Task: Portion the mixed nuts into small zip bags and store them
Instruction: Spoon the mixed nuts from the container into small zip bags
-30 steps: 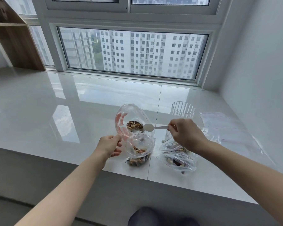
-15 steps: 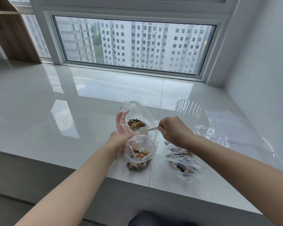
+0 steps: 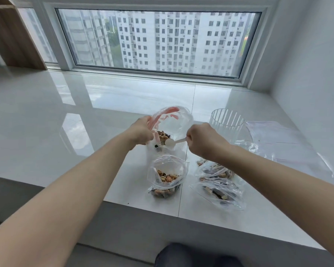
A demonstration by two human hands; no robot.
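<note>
Mixed nuts [image 3: 163, 136] lie inside the large clear bag [image 3: 176, 122], which stands on the white counter [image 3: 85, 116]. The left hand [image 3: 142, 131] grips the bag's red-striped rim, holding its mouth wide. The right hand [image 3: 201, 140] pinches the handle of a white spoon [image 3: 171, 143], bowl at the bag's mouth. An unsealed small zip bag [image 3: 167, 175] holding nuts stands just in front. Two filled bags [image 3: 218, 183] lie to the right, near a ribbed glass [image 3: 227, 122].

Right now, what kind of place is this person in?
Probably a flat high up in a city: a wide tiled window ledge used as a worktop, a big window facing tall apartment blocks, and a wooden shelf at the left.
</note>
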